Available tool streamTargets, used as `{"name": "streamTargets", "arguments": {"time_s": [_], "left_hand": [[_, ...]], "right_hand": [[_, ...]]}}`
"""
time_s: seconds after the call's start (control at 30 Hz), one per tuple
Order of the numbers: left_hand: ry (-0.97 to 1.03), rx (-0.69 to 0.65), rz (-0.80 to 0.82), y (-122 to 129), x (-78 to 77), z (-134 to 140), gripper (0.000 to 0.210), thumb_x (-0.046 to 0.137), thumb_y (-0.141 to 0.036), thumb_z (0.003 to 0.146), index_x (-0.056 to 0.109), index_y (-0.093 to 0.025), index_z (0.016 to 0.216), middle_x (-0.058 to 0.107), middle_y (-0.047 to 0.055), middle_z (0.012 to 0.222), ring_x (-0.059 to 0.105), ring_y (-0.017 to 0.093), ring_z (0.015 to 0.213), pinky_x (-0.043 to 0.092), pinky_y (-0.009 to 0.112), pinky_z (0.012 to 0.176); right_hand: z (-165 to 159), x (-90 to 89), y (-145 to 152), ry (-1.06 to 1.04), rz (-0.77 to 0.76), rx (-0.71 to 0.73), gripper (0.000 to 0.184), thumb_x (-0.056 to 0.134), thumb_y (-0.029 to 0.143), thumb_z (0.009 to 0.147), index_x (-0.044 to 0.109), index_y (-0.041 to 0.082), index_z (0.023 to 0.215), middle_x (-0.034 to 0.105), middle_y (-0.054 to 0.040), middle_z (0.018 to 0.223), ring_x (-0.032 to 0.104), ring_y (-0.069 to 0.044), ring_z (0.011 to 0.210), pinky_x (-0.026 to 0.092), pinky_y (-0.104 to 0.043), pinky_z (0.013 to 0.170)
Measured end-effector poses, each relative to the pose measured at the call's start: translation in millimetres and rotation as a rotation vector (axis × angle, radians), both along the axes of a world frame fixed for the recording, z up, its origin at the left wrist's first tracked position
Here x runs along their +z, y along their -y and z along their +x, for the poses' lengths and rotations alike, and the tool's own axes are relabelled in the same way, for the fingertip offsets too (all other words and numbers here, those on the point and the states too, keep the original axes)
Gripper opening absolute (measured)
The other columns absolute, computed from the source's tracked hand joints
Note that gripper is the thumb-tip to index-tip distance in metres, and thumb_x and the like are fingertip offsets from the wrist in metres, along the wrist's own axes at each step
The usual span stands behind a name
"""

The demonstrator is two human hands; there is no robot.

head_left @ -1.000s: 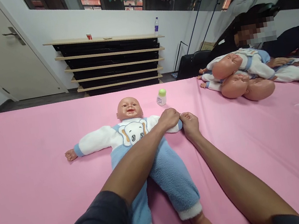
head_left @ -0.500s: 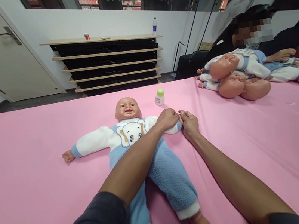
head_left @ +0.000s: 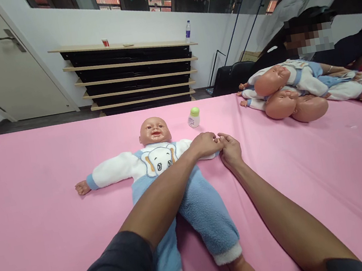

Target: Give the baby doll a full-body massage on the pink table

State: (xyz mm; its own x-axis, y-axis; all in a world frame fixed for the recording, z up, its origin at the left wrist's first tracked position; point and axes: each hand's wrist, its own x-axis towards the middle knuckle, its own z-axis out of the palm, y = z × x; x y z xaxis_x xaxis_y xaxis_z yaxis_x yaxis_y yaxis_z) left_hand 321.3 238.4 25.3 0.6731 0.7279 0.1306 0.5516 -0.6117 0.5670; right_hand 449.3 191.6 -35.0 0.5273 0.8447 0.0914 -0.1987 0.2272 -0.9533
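A baby doll (head_left: 155, 132) in a white and blue fleece suit with an elephant face on the chest lies on its back, arms spread. My left arm crosses over its body, and my left hand (head_left: 206, 144) is closed at the doll's hand on the right side, its fingertips touching those of my other hand. My right hand (head_left: 230, 150) grips that same doll hand from the outer side, thumb and fingers pinched together. My fingers mostly hide the small hand. A small white bottle with a green cap (head_left: 194, 118) stands just beyond my hands.
A pink padded table (head_left: 47, 243) bears everything. Several more dolls (head_left: 281, 103) are heaped at the right, with two people behind them. Against the far wall stands a stack of boards (head_left: 128, 63) with a water bottle (head_left: 188, 31) on top.
My left hand's fingers have shifted slightly right, over the doll's hand and against my right fingertips. The doll and the bottle stay where they were.
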Motion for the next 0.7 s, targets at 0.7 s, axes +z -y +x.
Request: {"name": "streamTargets", "arguments": {"time_s": [0.7], "left_hand": [[-0.126, -0.004, 0.037, 9.7, 9.6, -5.5, 0.033, 0.056, -0.047, 0.078, 0.066, -0.018, 0.091, 0.071, 0.011, 0.093, 0.065, 0.025, 0.088, 0.046, 0.031, 0.073]], "right_hand": [[-3.0, -6.2, -0.2, 0.199, -0.014, -0.227, 0.038, 0.059, 0.051, 0.081, 0.068, 0.016, 0.092, 0.07, -0.0066, 0.088, 0.064, -0.018, 0.081, 0.051, -0.031, 0.075]]}}
